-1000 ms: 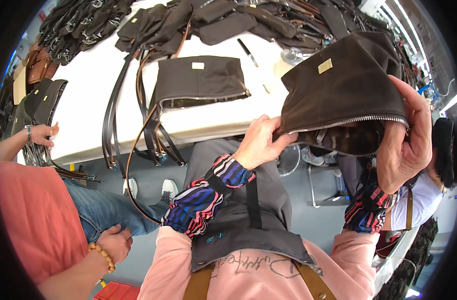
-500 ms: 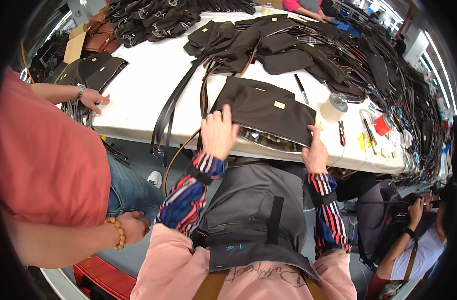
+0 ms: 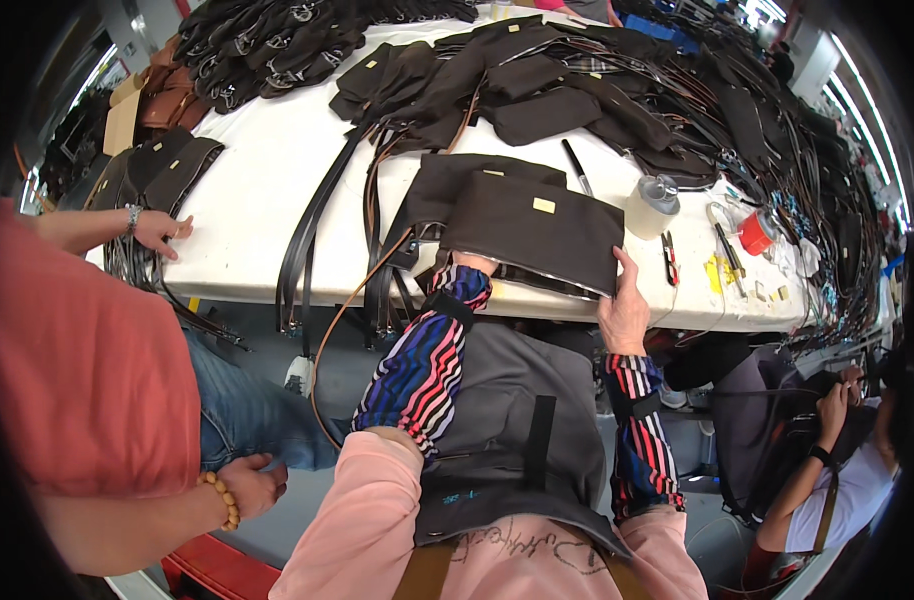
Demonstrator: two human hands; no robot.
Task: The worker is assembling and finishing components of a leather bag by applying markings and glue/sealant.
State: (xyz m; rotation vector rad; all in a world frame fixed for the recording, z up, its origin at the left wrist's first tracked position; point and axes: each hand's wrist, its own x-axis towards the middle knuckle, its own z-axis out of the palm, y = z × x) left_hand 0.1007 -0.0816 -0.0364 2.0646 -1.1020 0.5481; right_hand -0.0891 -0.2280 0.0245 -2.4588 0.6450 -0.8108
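In front of me at the table's near edge is a dark brown fabric bag [image 3: 552,235] with a small pale yellow tag and a plaid lining showing at its opening. My left hand [image 3: 474,262] reaches inside that opening; its fingers are hidden under the fabric. With thumb and fingers, my right hand [image 3: 625,310] pinches the bag's lower right corner. Behind it, partly covered, lies more dark brown fabric [image 3: 432,185]; whether it belongs to the same bag I cannot tell.
Dark bags with straps [image 3: 547,95] are heaped across the white table [image 3: 247,190]. Right of my bag stand a pen [image 3: 576,166], a grey-lidded container [image 3: 653,207], red-handled snips [image 3: 670,258] and a red pot [image 3: 757,231]. A person in a red shirt [image 3: 92,350] stands close on my left.
My left hand has gone from resting on top of the bag to inside its opening. The bag's front panel now sits raised and flatter, while my right hand keeps hold of the corner.
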